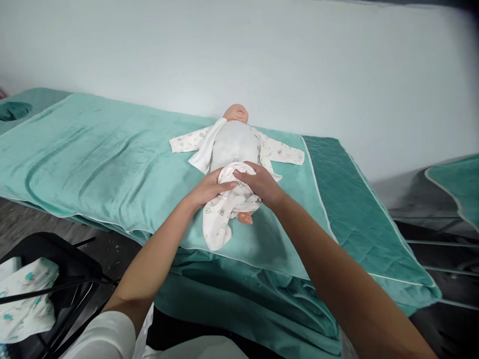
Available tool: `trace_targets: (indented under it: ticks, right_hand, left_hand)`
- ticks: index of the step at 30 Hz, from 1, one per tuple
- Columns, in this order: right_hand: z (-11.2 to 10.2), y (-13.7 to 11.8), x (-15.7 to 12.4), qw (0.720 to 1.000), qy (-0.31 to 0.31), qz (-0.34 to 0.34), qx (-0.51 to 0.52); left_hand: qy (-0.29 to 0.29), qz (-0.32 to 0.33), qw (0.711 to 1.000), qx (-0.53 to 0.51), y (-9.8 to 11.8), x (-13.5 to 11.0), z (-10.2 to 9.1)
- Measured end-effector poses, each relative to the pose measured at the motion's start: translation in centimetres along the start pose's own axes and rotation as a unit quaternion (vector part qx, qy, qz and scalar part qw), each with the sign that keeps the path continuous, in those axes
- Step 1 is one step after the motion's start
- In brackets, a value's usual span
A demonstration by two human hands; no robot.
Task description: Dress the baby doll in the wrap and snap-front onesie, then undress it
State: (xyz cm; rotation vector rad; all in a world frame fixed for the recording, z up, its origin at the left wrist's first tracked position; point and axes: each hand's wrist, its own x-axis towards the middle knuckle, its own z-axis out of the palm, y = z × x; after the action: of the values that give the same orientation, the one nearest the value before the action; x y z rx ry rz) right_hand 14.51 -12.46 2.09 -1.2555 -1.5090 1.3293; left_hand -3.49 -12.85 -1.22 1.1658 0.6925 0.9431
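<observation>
A baby doll (235,142) lies on its back on the green-covered bed, its head toward the wall. It has on an open white printed baby jacket (285,151), with both sleeves spread out. Around the doll's legs are bunched white printed baby pants (220,219), one leg of them hanging toward me. My left hand (211,189) grips the left side of the gathered waistband, thumb on top. On the opposite side, my right hand (262,183) pinches the same cloth. One small doll foot (245,218) pokes out below; the other is hidden.
The bed (112,149) runs along a white wall, with a quilted green cover (359,199) at its right end. At lower left, a black chair (75,279) holds folded printed cloth (30,299). Another green-covered surface (456,187) stands at far right.
</observation>
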Motion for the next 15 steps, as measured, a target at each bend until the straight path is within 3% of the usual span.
trace_targets:
  ticks: [3, 6, 11, 15]
  right_hand:
    - [-0.6, -0.3, -0.1, 0.995, -0.083, 0.047, -0.015]
    - [-0.8, -0.3, -0.3, 0.986, -0.129, 0.094, -0.043]
    - [0.0, 0.9, 0.2, 0.996, -0.016, 0.062, 0.067]
    - [0.4, 1.8, 0.9, 0.995, 0.054, 0.019, 0.082]
  left_hand:
    - [0.091, 0.052, 0.994, -0.018, -1.2, 0.9, 0.1]
    - [0.128, 0.060, 0.990, -0.011, -2.0, 1.4, 0.2]
    - [0.116, 0.028, 0.993, 0.008, -1.5, 0.8, 0.4]
    - [0.036, 0.012, 0.998, 0.052, -0.2, 0.0, 0.4]
